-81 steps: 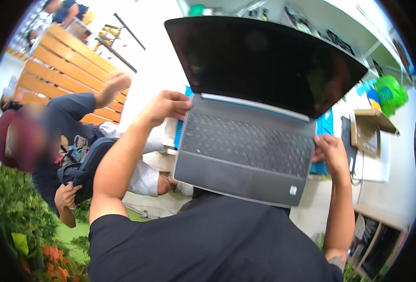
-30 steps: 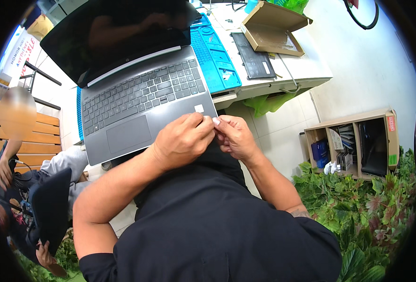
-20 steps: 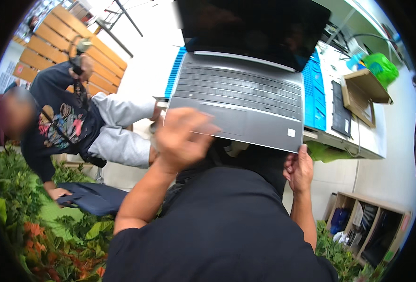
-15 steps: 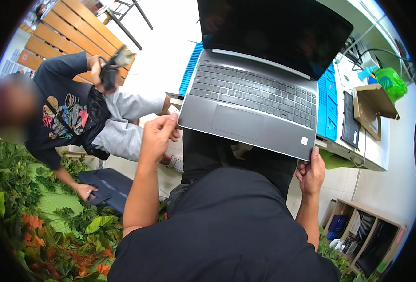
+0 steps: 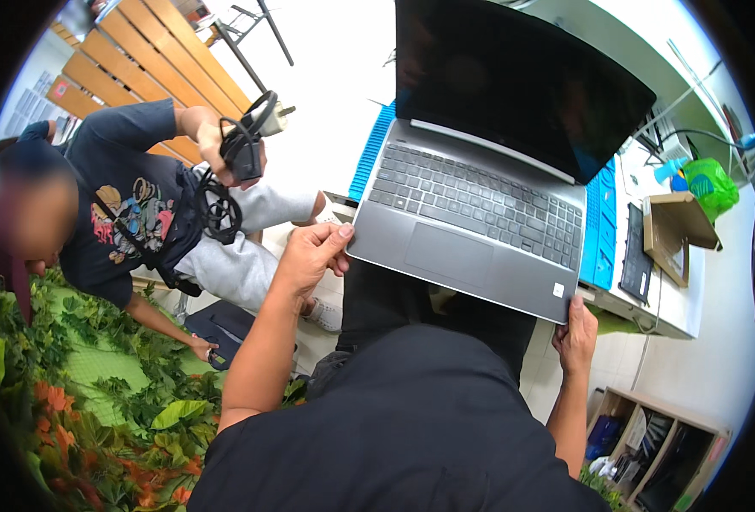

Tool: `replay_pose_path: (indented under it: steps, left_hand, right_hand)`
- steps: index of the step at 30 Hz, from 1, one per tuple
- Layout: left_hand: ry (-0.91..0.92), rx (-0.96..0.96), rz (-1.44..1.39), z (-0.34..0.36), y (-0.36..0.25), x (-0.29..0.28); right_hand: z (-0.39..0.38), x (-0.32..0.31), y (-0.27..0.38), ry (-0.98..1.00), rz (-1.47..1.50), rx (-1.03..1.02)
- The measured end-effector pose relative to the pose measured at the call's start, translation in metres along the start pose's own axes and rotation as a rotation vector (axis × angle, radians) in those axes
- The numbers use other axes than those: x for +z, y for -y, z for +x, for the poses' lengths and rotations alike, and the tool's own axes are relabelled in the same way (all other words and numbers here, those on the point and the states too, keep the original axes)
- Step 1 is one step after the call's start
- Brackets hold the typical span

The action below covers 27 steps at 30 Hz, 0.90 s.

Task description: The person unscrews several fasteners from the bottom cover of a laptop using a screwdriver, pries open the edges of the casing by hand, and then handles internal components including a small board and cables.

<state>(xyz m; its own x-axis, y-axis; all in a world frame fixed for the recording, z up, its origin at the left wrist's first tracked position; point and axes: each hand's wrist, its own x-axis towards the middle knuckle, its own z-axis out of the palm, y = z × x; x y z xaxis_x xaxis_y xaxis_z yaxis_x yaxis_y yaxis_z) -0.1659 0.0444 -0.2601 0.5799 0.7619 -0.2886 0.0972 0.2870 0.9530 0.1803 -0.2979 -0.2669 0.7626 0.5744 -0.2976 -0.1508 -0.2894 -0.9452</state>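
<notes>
Overhanging legs (image 5: pixel 379 300), the laptop's (image 5: pixel 488 196) front corners are clamped by left hand (image 5: pixel 311 254) and, seemingly, right hand (image 5: pixel 577 337).

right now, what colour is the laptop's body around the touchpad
Grey around the touchpad; the laptop shows best in the head view.

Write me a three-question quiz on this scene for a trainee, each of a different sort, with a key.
1. Multiple choice: at which corner of the laptop, as the wearer sees it, is the wearer's left hand?
A) far left
B) near left
C) far right

2. True or false: the laptop is folded shut.

3. Fill in the colour: the plastic bag near the cardboard box is ____.

Key:
1. B
2. False; its screen is raised.
3. green
</notes>
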Motion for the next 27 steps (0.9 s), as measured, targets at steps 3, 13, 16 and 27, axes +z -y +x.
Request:
replay_pose_path:
  steps: [3, 13, 16, 27]
  left_hand:
    - [-0.009, -0.045, -0.175, -0.003, 0.002, 0.008]
    - [-0.149, 0.161, -0.204, 0.033, 0.010, 0.021]
    - [-0.121, 0.207, 0.220, 0.036, 0.004, 0.009]
    - [-0.108, 0.616, 0.984, -0.002, -0.103, 0.096]
  right_hand:
    - [0.000, 0.006, -0.003, 0.062, 0.150, -0.017]
    - [0.010, 0.016, 0.002, 0.077, 0.199, -0.114]
    - [0.005, 0.014, 0.005, -0.099, -0.044, -0.077]
    - [-0.012, 0.027, 0.010, 0.164, 0.409, -0.045]
